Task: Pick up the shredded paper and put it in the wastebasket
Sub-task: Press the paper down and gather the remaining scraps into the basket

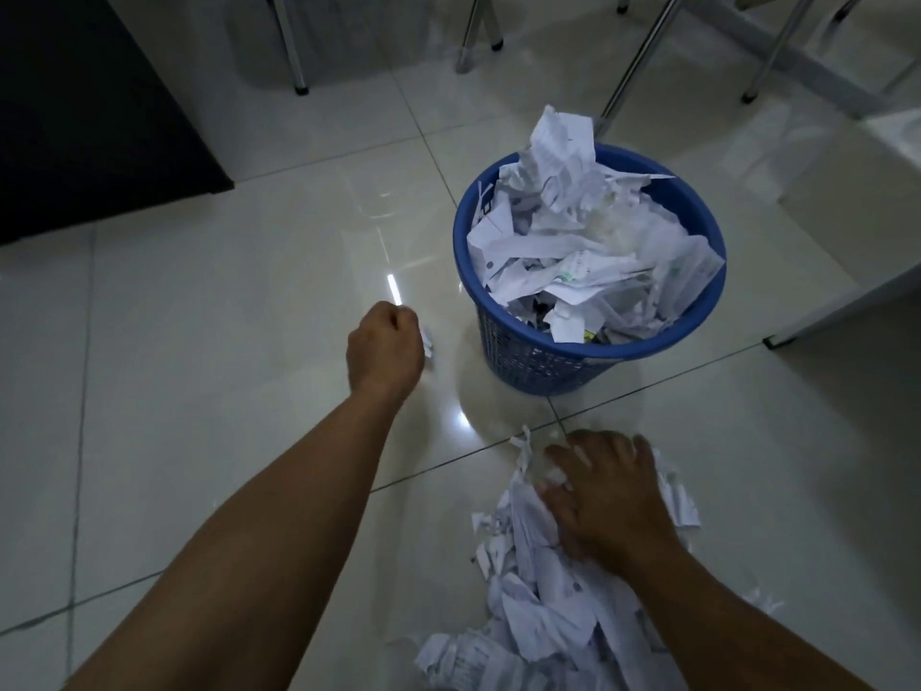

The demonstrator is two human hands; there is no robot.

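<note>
Shredded paper [538,605]: white torn strips, crumpled, heaped on floor [224,341] tiles near the blue wastebasket [523,361], itself piled full. Right grip [605,496] spread flat atop the heap. Left grip [386,341] fisted round a small scrap [427,344], beside the wastebasket.

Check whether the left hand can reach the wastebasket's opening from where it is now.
Probably yes. The left hand, gripping a small paper scrap, is just beside the blue wastebasket with nothing between them. The opening is heaped with paper, so anything added may perch on top.
</note>
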